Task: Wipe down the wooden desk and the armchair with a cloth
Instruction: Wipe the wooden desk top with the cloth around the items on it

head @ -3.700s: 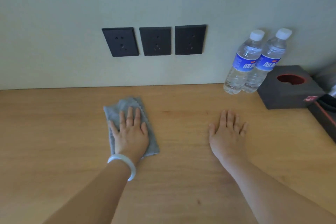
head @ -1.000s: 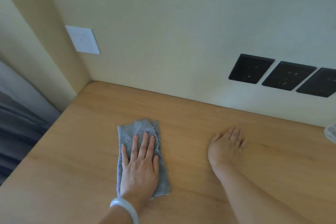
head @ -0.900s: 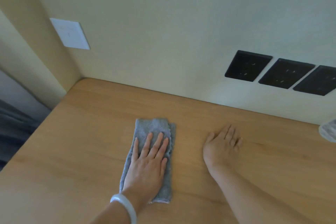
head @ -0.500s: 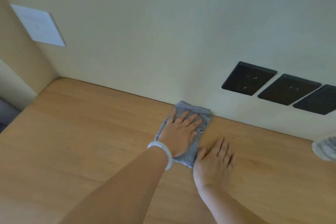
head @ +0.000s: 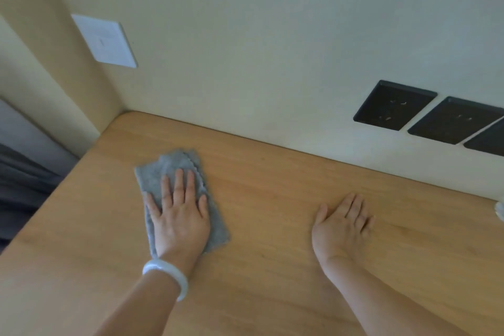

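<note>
The cloth (head: 174, 169) slid back left, away from the wall.

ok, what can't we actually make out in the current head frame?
Head view only:
- Cloth: its middle is hidden under the left hand pressing it flat.
- Third black socket: cut off by the right edge.
- White object at the right edge: mostly cut off, unidentifiable.
- Grey shape at the left edge: cut off; cannot tell what it is.
- White wall plate: marking too small to read.
</note>
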